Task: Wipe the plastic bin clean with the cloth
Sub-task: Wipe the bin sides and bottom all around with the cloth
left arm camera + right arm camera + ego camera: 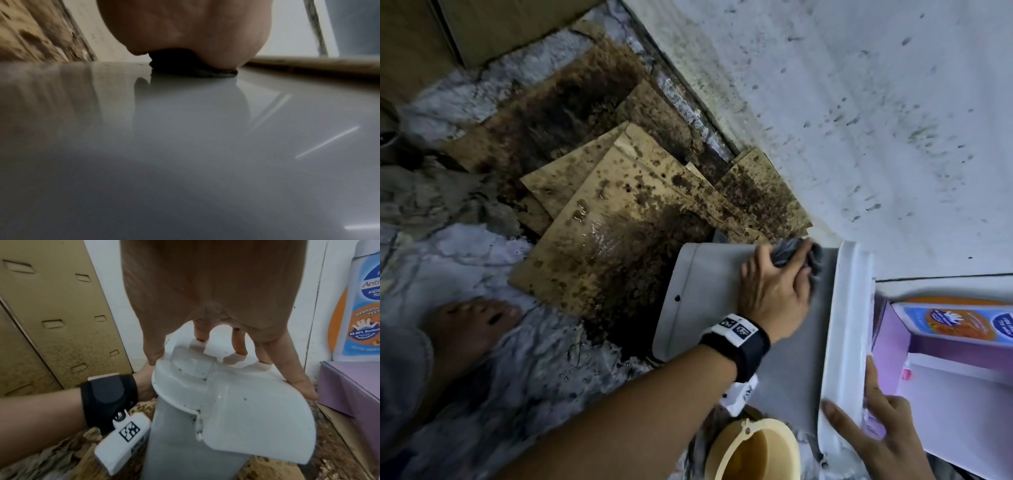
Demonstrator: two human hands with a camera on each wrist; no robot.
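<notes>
Head view: the grey plastic bin [705, 291] lies on its side on the floor, its base toward stained cardboard [599, 219]. The left hand [774, 291] clutches a bunched dark cloth [794, 255] and presses it against the bin's side, near the white lid [849, 325]. The right hand [876, 435] rests on the lid's rim with fingers extended. A cream bucket [753, 448] stands below.

Left wrist view: the cloth [193, 69] sits under the palm [185, 29], touching the glossy bin wall [185, 146].

Right wrist view: straightened fingers [292, 369] steady the lid [246, 410]; a purple box [353, 386] stands beside it.
</notes>
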